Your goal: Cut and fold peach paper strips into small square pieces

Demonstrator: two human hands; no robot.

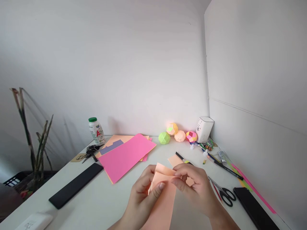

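Observation:
A peach sheet of paper [165,199] is held up between my two hands, with a fold across its upper part. My left hand [145,191] grips its left side, thumb lying on the front face and fingers behind. At the upper right edge, my right hand [195,185] pinches the folded paper between thumb and fingers. The lower end of the sheet runs out of view at the bottom. Behind my right hand lies another peach piece of paper [173,159], partly covered, with a dark-handled tool [181,156] beside it.
Pink card [129,156] lies on other sheets at left, near a black bar [76,185] and a white bottle [96,131]. Paper polyhedra [164,138] stand along the wall. Scissors [225,195], a black phone-like slab [254,207] and pens [229,170] are at right.

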